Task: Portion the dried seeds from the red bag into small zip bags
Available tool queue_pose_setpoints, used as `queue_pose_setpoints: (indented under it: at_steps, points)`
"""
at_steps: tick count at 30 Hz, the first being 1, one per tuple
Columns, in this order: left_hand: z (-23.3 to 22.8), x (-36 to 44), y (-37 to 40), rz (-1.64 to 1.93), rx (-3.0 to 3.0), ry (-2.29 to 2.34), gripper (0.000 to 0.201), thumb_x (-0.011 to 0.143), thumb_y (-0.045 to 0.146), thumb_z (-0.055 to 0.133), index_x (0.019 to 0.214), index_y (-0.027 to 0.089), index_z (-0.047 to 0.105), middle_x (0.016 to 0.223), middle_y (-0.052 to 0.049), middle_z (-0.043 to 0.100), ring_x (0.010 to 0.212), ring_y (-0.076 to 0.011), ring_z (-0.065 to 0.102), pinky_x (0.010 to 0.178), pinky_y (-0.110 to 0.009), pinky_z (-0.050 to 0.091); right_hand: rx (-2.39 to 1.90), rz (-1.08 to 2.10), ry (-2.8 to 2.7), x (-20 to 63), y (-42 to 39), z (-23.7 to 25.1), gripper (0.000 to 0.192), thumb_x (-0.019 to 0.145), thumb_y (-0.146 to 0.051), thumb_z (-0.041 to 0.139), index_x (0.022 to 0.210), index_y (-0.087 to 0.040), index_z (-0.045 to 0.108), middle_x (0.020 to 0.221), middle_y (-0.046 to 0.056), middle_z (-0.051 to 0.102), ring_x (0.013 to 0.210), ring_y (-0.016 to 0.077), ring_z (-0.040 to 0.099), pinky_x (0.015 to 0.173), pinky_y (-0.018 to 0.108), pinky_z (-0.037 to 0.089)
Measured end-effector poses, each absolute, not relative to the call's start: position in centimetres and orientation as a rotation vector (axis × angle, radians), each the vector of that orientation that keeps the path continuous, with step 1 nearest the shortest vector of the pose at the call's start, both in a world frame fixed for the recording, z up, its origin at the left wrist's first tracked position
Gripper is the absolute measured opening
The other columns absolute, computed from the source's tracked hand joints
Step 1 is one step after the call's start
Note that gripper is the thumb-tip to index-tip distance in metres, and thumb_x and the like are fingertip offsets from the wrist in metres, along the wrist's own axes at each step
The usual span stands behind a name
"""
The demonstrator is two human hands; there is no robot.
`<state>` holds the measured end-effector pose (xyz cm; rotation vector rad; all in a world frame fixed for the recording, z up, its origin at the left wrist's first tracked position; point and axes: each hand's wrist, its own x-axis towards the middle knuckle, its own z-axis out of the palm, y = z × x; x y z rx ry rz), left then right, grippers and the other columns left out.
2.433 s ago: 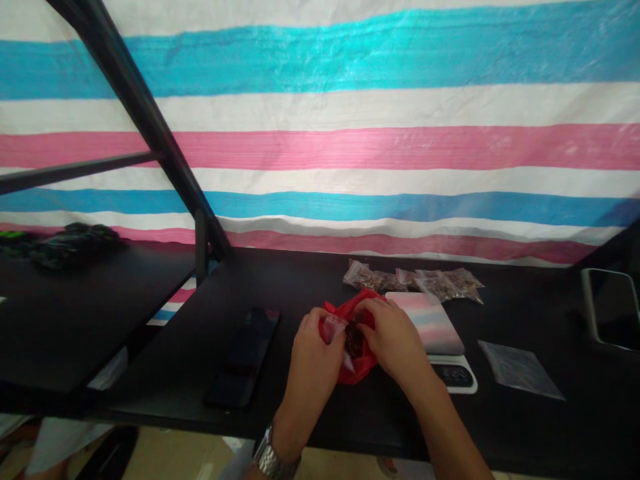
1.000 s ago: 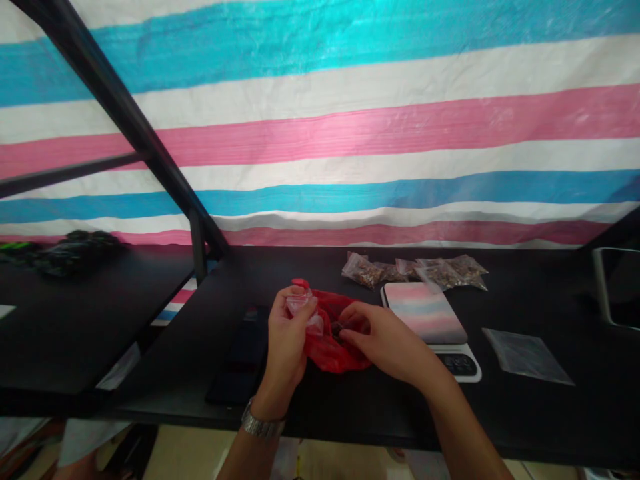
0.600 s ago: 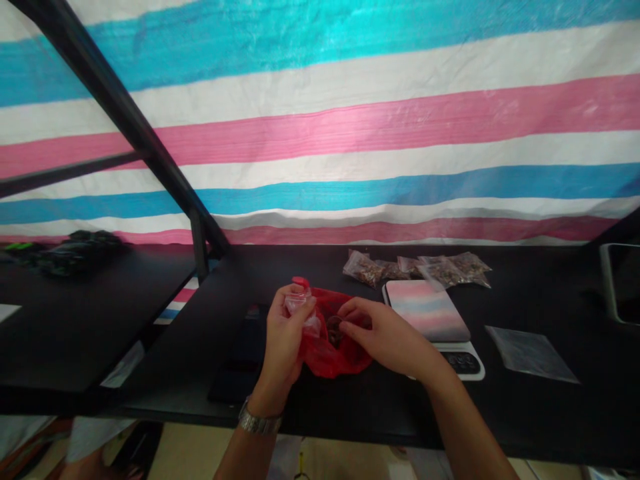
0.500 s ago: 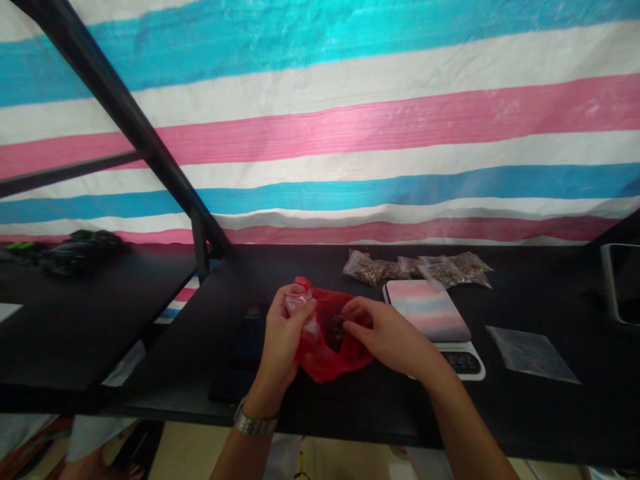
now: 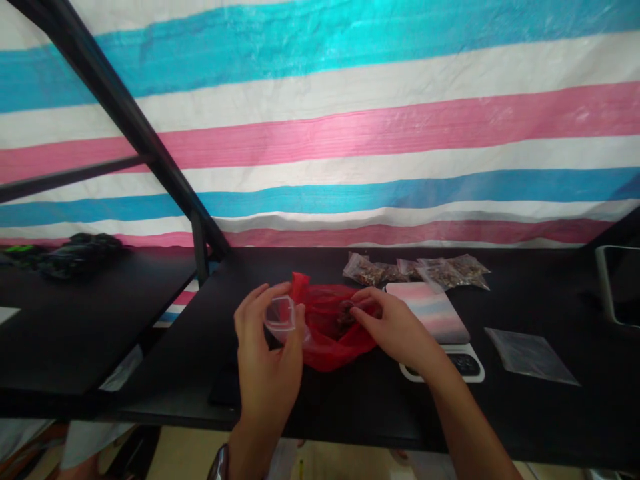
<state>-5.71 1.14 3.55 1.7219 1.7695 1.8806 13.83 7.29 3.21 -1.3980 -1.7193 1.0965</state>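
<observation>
My left hand [image 5: 267, 347] holds a small clear plastic bag [image 5: 281, 313], its mouth spread wide between thumb and fingers. Beside it lies a red plastic bag [image 5: 325, 357], open at the top, with dark brown bits [image 5: 345, 313] inside. The thumb and fingers of my right hand [image 5: 390, 320] are pinched together over those bits at the red bag's right side. They appear to grip some of them, too small to name. A white digital scale [image 5: 433, 313] with a shiny top plate sits just behind and right of my right hand.
Several small filled clear bags [image 5: 450, 270] lie behind the scale. A flat clear bag [image 5: 533, 355] is on the black table [image 5: 165, 393] at right. A phone-like framed device [image 5: 607, 287] stands at the right edge. A black metal frame [image 5: 165, 173] slants up at left before striped sheeting.
My left hand has moved left and turned, and the small clear bag's mouth now gapes open. My right hand stays at the red bag, shifted slightly.
</observation>
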Motion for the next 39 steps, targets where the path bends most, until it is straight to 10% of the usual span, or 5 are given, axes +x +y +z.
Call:
queue_pose_setpoints:
  at_steps: [4,12,20,30,39]
  points:
    - [3.8,-3.3,0.0,1.82,1.381,1.494,0.049,0.088,0.031,0.081,0.132,0.028,0.06,0.098,-0.003,0.077,0.088,-0.0232,0.078,0.082,-0.038,0.062,-1.224,1.235,-1.565,14.9,7.4,4.3,0.019,0.094,-0.036,0.068,0.108,-0.022,0.069,0.101,0.007,0.082,0.089,0.0218,0.077,0.077,0.033,0.057]
    - [2.2,-2.4,2.3,1.436,1.339,1.549,0.028,0.086,0.034,0.077,0.11,0.024,0.068,0.101,-0.004,0.081,0.09,-0.0219,0.079,0.082,-0.035,0.062,-1.161,1.006,-1.617,14.5,5.6,7.5,0.022,0.088,-0.037,0.072,0.106,-0.023,0.074,0.086,0.002,0.077,0.065,0.0166,0.064,0.058,0.029,0.05]
    - [2.0,-2.2,2.0,1.421,1.38,1.541,0.036,0.086,0.031,0.074,0.12,0.023,0.066,0.111,-0.006,0.081,0.095,-0.0231,0.078,0.083,-0.035,0.06,-1.148,0.72,-1.855,12.4,4.0,8.3,0.032,0.089,-0.011,0.073,0.114,-0.03,0.074,0.116,0.001,0.079,0.106,0.0222,0.072,0.098,0.039,0.054]
    - [2.4,-2.4,1.8,1.561,1.325,1.569,0.03,0.088,0.031,0.075,0.114,0.023,0.064,0.1,-0.004,0.076,0.087,-0.0211,0.074,0.08,-0.033,0.058,-1.112,0.641,-1.75,12.4,4.5,8.0,0.028,0.091,-0.02,0.072,0.117,-0.03,0.075,0.117,0.004,0.078,0.093,0.0223,0.072,0.09,0.037,0.057]
    - [1.6,2.7,-5.4,1.605,0.764,1.408,0.054,0.089,0.074,0.071,0.108,0.025,0.062,0.07,0.0,0.064,0.059,-0.0165,0.062,0.057,-0.027,0.051,-1.32,0.632,-2.174,13.3,7.3,4.0,0.017,0.092,-0.009,0.07,0.097,-0.024,0.074,0.113,0.004,0.079,0.11,0.0242,0.071,0.101,0.039,0.05]
